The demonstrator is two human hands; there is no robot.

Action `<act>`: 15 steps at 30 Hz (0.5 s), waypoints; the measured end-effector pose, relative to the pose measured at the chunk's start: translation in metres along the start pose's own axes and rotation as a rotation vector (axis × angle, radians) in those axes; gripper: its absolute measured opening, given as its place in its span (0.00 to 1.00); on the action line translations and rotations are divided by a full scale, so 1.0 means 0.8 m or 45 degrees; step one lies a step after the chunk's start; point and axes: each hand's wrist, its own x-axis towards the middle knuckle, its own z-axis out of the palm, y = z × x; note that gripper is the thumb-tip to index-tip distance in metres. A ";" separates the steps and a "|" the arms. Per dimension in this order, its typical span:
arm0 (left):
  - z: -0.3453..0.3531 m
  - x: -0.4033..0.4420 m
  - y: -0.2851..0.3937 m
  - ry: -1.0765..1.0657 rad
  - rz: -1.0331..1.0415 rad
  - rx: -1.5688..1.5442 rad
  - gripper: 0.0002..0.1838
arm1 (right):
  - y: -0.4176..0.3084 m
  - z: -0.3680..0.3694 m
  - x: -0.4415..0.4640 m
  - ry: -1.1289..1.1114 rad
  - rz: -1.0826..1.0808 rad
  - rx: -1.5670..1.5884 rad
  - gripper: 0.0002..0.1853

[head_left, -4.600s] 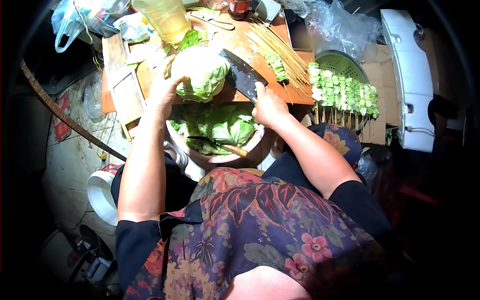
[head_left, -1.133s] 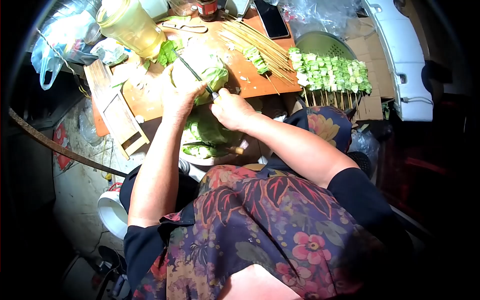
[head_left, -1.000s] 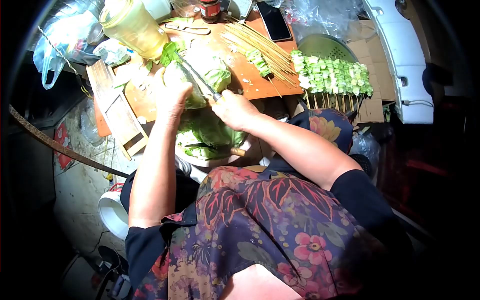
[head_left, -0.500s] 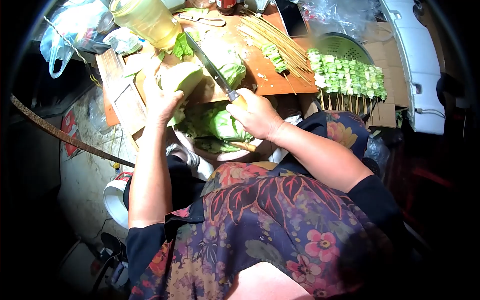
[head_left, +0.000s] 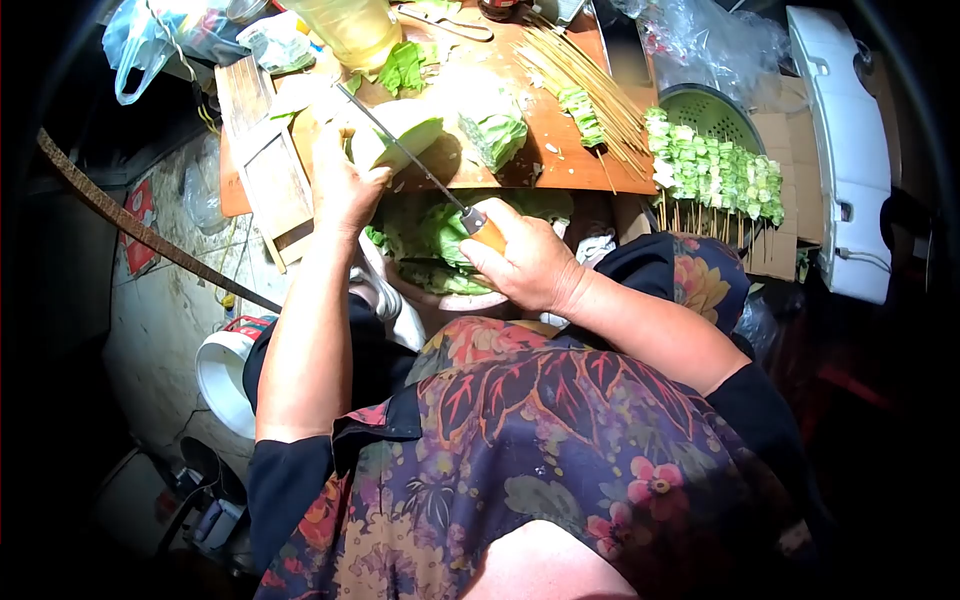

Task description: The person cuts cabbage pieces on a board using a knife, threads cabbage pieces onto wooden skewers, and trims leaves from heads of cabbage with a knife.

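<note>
My left hand [head_left: 343,185] grips a cut piece of cabbage [head_left: 412,143] at the front left of the orange board [head_left: 560,165]. In my right hand [head_left: 527,255] is the handle of a cleaver [head_left: 410,156], its blade seen nearly edge-on across the cut piece. Another cabbage piece [head_left: 493,135] rests on the board just right of the blade. Below the board's front edge, a basin [head_left: 455,300] holds cabbage leaves [head_left: 430,235], partly hidden by my right hand.
Bare wooden skewers [head_left: 590,85] and one loaded skewer [head_left: 583,117] lie right of the cabbage. More loaded skewers [head_left: 715,170] rest by a green colander [head_left: 710,108]. A yellowish jar [head_left: 350,30], a wooden slicer [head_left: 262,150] and a small knife [head_left: 445,22] are around the board.
The whole cabbage has been split into two pieces, now apart. My left hand has drawn one piece leftward, and the cleaver has gone from the right side to over that piece.
</note>
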 end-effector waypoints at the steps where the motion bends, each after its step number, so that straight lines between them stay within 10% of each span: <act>1: -0.001 0.000 0.001 -0.016 0.004 0.030 0.33 | -0.001 0.000 0.001 -0.013 0.036 0.016 0.16; 15: -0.005 -0.002 0.009 0.028 0.110 0.005 0.29 | -0.019 -0.007 0.009 -0.070 0.032 -0.026 0.16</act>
